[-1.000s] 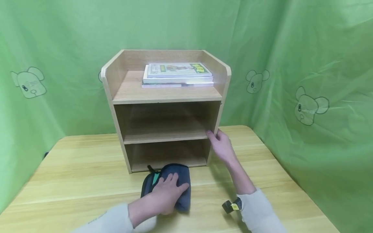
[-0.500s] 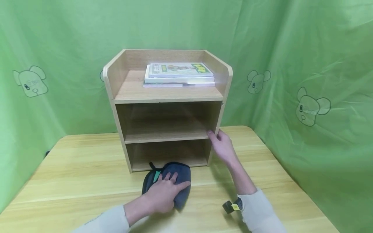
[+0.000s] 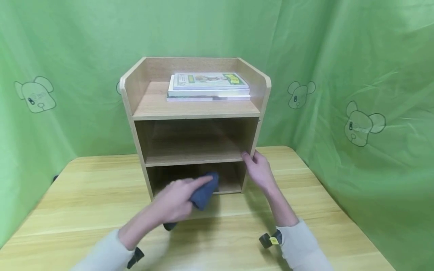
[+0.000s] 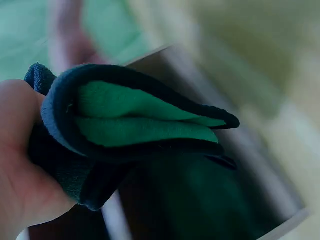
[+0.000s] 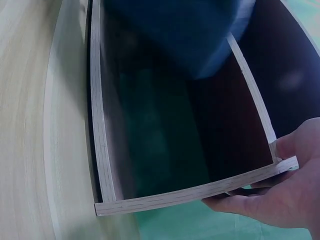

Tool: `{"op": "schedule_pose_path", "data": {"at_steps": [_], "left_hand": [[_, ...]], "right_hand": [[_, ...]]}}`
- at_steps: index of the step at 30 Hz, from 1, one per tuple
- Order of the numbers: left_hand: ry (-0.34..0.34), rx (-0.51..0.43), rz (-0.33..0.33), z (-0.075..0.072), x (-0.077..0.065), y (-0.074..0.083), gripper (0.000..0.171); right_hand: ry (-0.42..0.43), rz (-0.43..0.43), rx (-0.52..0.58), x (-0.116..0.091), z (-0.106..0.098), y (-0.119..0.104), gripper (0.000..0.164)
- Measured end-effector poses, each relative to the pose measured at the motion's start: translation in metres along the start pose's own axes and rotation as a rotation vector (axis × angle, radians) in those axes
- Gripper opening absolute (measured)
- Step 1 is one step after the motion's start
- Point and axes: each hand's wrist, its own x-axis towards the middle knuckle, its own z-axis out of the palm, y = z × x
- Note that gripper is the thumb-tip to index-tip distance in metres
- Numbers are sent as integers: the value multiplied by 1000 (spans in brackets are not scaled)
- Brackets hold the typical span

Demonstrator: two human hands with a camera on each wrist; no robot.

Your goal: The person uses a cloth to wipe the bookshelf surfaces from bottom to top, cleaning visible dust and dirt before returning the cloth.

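A dark blue cleaning cloth [image 3: 205, 192], folded, is in my left hand [image 3: 174, 201], which grips it in front of the shelf's bottom compartment. In the left wrist view, the cloth [image 4: 137, 111] shows a green inner side and a black edge. My right hand [image 3: 259, 171] holds the right side panel of the wooden shelf unit [image 3: 196, 110], thumb inside by the middle board and fingers outside. The right wrist view shows that same right hand [image 5: 287, 192] on the panel, with the cloth [image 5: 200, 37] blurred above the bottom compartment.
A stack of books [image 3: 208, 88] lies on the shelf unit's top. The unit stands on a light wooden table [image 3: 95, 195]. A green curtain [image 3: 203, 30] with mouse-face drawings hangs behind and at both sides.
My left hand has gone from resting spread on the cloth on the table to gripping it, lifted toward the bottom compartment. My right hand has stayed on the side panel.
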Motion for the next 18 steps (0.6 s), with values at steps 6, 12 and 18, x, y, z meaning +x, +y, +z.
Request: {"op": "schedule_pose_path", "data": {"at_steps": [6,12,18], "left_hand": [[325,-142,22,-79,-9,13,91],[727,-298,50,-144,-32,32,86],[1120,-325,82,-184,-39,40,55]], "right_hand": [[4,5,-13,1,1,-1,54],[12,1,-18,1,1,2,56],[10,9,-2,2,1,4,54]]}}
